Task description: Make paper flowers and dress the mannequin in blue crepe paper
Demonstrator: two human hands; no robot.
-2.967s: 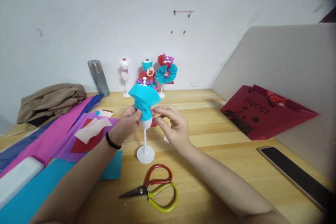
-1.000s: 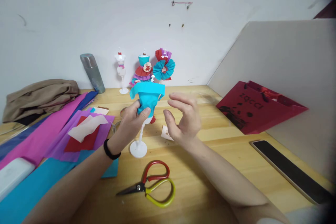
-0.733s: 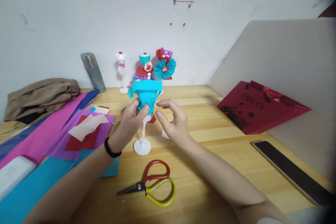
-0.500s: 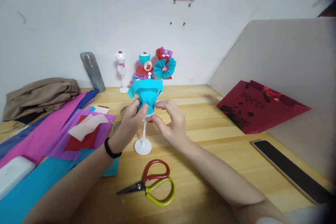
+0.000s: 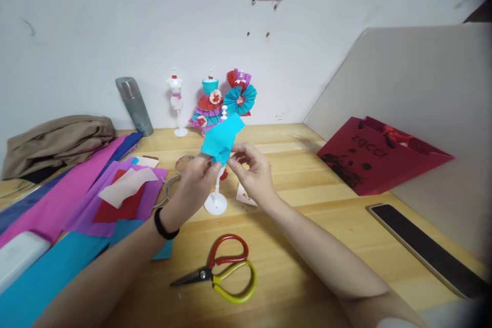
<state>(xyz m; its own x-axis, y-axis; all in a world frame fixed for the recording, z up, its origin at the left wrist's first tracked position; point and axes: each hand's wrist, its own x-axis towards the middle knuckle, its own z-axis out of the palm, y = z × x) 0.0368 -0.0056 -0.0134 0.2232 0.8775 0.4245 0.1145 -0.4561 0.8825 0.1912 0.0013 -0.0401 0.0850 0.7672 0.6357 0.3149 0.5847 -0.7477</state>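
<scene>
Bright blue paper (image 5: pixel 223 136) is wrapped round the body of a small white dress stand (image 5: pixel 216 203), which leans a little to the right. My left hand (image 5: pixel 198 179) grips the lower left of the paper, its thumb in front. On the right side, my right hand (image 5: pixel 251 169) pinches the paper's lower edge between thumb and finger. The stand's waist is hidden behind paper and fingers. Scissors (image 5: pixel 203 273) with one red and one yellow handle lie in front of the stand.
Behind are a plain white stand (image 5: pixel 177 102), two decorated stands (image 5: pixel 209 105) (image 5: pixel 240 98) and a grey flask (image 5: pixel 134 106). Coloured papers (image 5: pixel 77 184) and brown cloth (image 5: pixel 57 138) lie left. A red bag (image 5: pixel 376 156) and a phone (image 5: pixel 423 248) are right.
The small stand has tilted to the right, its base shifting right and slightly back. The blue paper's top has turned with it. A pale piece on the table now shows beside my right hand.
</scene>
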